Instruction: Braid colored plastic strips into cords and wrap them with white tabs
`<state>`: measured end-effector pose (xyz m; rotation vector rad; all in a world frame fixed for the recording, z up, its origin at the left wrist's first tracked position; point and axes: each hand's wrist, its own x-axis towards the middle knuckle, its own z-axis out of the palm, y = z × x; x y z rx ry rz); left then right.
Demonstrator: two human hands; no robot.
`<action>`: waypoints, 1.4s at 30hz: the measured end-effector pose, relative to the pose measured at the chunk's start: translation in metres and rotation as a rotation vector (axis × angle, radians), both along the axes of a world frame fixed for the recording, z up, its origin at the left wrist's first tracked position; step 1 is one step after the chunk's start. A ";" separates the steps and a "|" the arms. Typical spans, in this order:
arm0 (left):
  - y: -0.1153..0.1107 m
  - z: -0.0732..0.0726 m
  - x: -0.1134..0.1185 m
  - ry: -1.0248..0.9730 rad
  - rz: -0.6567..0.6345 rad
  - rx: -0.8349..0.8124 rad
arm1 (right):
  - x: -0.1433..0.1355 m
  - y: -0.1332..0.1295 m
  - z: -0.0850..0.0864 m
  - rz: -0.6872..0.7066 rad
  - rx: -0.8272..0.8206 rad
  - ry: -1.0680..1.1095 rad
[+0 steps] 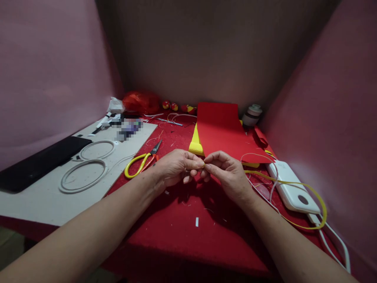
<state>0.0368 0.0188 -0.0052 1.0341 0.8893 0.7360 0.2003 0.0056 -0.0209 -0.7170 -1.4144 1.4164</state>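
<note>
My left hand [179, 167] and my right hand [226, 173] meet fingertip to fingertip above the red cloth. Both are closed in a pinch on a small yellow piece [204, 165], mostly covered by the fingers. A long yellow strip [306, 184] loops out at the right of my right hand; whether it joins the pinched piece I cannot tell. Scissors [144, 161] with yellow and orange handles lie beside my left wrist, blades pointing away. Beyond my hands, a red sheet [220, 133] covers part of a stack of yellow strips [196, 146].
At left, a grey board [123, 157] bears rings of pale cord [84, 177] and a black flat case [44, 161]. A white power bank [294, 188] with a cable lies at right. Behind are a red plastic bag [141, 102] and a lidded jar [252, 114]. Walls enclose three sides.
</note>
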 end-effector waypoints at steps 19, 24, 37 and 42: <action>-0.011 0.012 0.008 0.485 0.207 0.501 | -0.001 0.001 0.000 -0.154 -0.088 -0.110; -0.012 0.003 0.010 0.687 0.241 0.945 | -0.002 0.000 0.001 -0.184 -0.074 -0.170; -0.016 0.003 0.011 0.548 0.099 0.799 | -0.001 0.000 0.000 -0.080 -0.057 0.007; -0.017 0.014 0.010 0.484 0.051 0.588 | -0.001 0.000 0.002 -0.088 -0.067 -0.015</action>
